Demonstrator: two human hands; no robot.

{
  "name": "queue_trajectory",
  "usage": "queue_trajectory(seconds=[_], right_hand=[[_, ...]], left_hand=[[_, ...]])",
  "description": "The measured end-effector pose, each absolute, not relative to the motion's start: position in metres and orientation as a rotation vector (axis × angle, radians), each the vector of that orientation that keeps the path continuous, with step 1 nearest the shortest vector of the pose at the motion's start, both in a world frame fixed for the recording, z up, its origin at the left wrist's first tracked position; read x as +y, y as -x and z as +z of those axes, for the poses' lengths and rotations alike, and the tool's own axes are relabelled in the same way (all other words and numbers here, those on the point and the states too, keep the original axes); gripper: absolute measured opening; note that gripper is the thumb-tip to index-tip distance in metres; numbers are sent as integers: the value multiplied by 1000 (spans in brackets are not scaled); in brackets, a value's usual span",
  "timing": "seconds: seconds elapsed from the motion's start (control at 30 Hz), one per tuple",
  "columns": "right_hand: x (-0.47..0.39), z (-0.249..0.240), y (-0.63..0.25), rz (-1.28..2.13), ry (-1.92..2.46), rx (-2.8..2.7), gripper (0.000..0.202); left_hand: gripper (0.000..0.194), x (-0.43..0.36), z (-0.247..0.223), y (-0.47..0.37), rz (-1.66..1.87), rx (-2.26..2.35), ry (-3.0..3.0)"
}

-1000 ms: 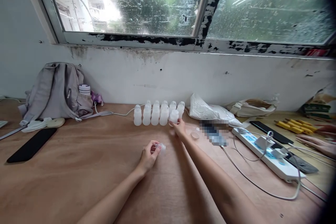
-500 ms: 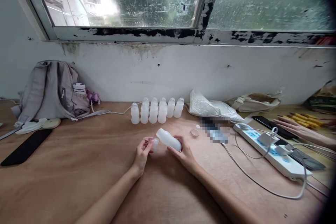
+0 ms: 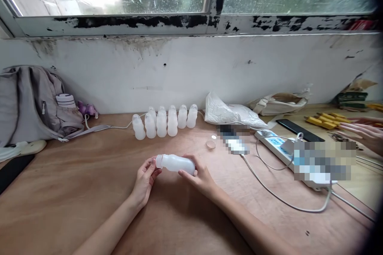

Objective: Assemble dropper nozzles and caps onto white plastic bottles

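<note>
My right hand (image 3: pixel 199 173) is closed around the base of a translucent white plastic bottle (image 3: pixel 177 164), which lies nearly level above the table with its neck to the left. At that neck, my left hand (image 3: pixel 146 177) pinches a small clear cap (image 3: pixel 158 161) that meets the bottle's mouth; whether it is threaded on I cannot tell. Beyond my hands, several similar bottles (image 3: pixel 161 123) stand upright in a loose group on the wooden table (image 3: pixel 98 175). A clear round lid (image 3: pixel 211 144) and a small white piece (image 3: pixel 213 138) lie right of the held bottle.
A grey backpack (image 3: pixel 32 103) sits at the left, near a black flat object (image 3: pixel 12 169). White plastic packaging (image 3: pixel 233 113), a power strip (image 3: pixel 278 147) and a white cable (image 3: pixel 269 197) occupy the right. Another person's hand (image 3: pixel 366 133) is near yellow pieces (image 3: pixel 324 120).
The bottle has turned closer to level, and its mouth now meets the cap in my left hand. The view has shifted to the right. The other person's hand has moved away from the black phone.
</note>
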State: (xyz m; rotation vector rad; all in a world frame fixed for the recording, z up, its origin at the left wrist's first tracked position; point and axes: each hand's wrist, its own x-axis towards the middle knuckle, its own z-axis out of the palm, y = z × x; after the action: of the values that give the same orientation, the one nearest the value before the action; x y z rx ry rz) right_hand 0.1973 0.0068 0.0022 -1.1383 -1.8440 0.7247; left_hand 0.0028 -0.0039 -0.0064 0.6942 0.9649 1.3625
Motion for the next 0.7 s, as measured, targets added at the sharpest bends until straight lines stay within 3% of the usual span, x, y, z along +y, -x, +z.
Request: queue_trajectory(seconds=[0.5,0.7], right_hand=[[6,7,-198,734,1111,-1872,33],[8,7,-199,1002,1133,-1830,29]], left_hand=[[27,-7,2,-4,1353,1024,-840],[26,-7,1,-3,1338,1005,-872]])
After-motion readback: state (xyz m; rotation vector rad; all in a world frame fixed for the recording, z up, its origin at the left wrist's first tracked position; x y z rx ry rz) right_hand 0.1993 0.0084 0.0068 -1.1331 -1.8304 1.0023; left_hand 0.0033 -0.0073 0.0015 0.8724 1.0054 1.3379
